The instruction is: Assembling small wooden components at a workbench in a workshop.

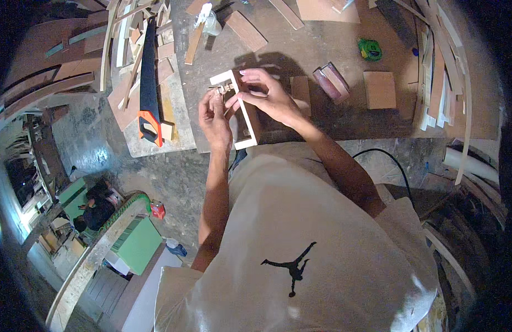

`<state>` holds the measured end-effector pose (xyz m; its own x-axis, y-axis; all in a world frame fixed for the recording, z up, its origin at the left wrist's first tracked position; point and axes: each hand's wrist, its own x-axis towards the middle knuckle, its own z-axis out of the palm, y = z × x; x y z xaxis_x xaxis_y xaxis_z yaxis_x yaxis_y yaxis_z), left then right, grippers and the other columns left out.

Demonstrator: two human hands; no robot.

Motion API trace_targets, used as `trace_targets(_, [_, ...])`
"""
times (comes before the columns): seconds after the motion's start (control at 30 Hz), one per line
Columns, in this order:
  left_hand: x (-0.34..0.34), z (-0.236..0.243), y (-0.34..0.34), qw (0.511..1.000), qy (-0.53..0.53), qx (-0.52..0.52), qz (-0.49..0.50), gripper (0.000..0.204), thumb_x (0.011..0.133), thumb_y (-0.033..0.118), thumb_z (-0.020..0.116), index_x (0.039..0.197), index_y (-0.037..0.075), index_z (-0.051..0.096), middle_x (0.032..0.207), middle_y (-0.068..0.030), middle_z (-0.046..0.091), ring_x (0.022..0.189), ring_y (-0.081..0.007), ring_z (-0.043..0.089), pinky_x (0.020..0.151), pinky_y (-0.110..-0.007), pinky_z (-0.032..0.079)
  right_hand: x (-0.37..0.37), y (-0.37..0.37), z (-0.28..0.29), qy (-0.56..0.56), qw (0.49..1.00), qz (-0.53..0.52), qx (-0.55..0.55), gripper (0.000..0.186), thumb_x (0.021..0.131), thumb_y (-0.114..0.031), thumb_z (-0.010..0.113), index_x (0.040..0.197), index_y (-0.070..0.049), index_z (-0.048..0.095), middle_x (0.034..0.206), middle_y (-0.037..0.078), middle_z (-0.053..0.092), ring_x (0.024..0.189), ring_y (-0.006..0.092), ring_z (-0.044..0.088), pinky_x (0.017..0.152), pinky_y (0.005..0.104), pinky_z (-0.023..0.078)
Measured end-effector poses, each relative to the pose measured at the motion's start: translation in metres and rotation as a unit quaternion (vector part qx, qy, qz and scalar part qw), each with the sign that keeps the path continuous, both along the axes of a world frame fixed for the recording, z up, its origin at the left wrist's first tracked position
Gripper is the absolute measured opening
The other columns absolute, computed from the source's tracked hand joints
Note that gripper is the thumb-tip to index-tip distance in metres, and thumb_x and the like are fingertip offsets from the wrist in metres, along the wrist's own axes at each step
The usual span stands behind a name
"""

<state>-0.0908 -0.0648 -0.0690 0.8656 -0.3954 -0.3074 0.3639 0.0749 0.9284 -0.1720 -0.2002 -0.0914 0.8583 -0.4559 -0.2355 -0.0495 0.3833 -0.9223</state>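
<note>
A small wooden frame [248, 123] with pale edges stands at the near edge of the worktable, tilted slightly. My left hand [216, 122] is closed at its left side, fingertips pinching a small light wooden piece [225, 88] inside the upper corner. My right hand [273, 101] grips the frame's right side, thumb and fingers curled over the long pale edge. The fingertips of both hands come close together at that edge. What the small piece is exactly cannot be made out, as my fingers cover part of it.
A handsaw [149, 88] with an orange handle lies left, on boards beside wood offcuts. Right of my hands are a reddish sanding block [332, 83], a square wooden piece [380, 90] and a green tape measure [370, 49]. A glue-smeared cup [211, 25] stands at the back.
</note>
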Motion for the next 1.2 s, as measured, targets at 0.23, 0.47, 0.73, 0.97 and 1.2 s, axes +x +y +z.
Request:
trace_targets(0.23, [0.001, -0.004, 0.001, 1.000, -0.005, -0.004, -0.018, 0.026, 0.102, 0.017, 0.053, 0.126, 0.007, 0.051, 0.116, -0.0106, 0.063, 0.098, -0.0243, 0.069, 0.077, -0.035, 0.059, 0.000, -0.003, 0.004, -0.002, 1.000, 0.003, -0.012, 0.058, 0.086, -0.017, 0.076, 0.133, -0.002, 0.046, 0.126, 0.013, 0.055, 0.123, 0.0218, 0.052, 0.105, 0.0346, 0.043])
trace_targets(0.47, [0.002, -0.004, 0.001, 0.999, 0.015, -0.025, -0.014, 0.025, 0.102, 0.015, 0.052, 0.125, 0.005, 0.051, 0.115, -0.0119, 0.062, 0.097, -0.0262, 0.069, 0.079, -0.035, 0.060, 0.000, -0.004, 0.006, 0.000, 0.999, 0.004, -0.036, 0.058, 0.085, -0.017, 0.077, 0.132, -0.001, 0.047, 0.126, 0.012, 0.056, 0.123, 0.0210, 0.052, 0.106, 0.0331, 0.042])
trace_targets(0.73, [0.002, 0.000, 0.001, 0.996, 0.047, -0.076, -0.015, 0.026, 0.101, 0.011, 0.053, 0.125, 0.003, 0.051, 0.117, -0.0139, 0.059, 0.099, -0.0310, 0.068, 0.084, -0.041, 0.060, 0.000, -0.002, 0.013, -0.022, 1.000, 0.006, -0.012, 0.057, 0.085, -0.006, 0.075, 0.134, -0.002, 0.047, 0.126, 0.011, 0.056, 0.120, 0.0208, 0.054, 0.103, 0.0336, 0.044])
trace_targets(0.97, [0.003, 0.000, 0.003, 0.997, 0.037, -0.072, -0.004, 0.026, 0.102, 0.009, 0.048, 0.125, -0.002, 0.050, 0.112, -0.0142, 0.061, 0.097, -0.0315, 0.069, 0.083, -0.039, 0.061, 0.002, -0.002, 0.017, -0.004, 1.000, 0.000, -0.017, 0.056, 0.084, -0.005, 0.075, 0.133, -0.003, 0.049, 0.127, 0.010, 0.054, 0.120, 0.0206, 0.054, 0.104, 0.0340, 0.043])
trace_targets(1.2, [0.002, -0.002, 0.001, 0.996, 0.022, -0.082, 0.001, 0.026, 0.102, 0.008, 0.048, 0.126, -0.004, 0.050, 0.114, -0.0152, 0.061, 0.096, -0.0310, 0.070, 0.082, -0.038, 0.061, 0.002, -0.007, 0.019, 0.020, 0.998, 0.015, -0.056, 0.057, 0.083, -0.006, 0.076, 0.133, -0.003, 0.049, 0.128, 0.011, 0.054, 0.121, 0.0210, 0.053, 0.105, 0.0351, 0.042])
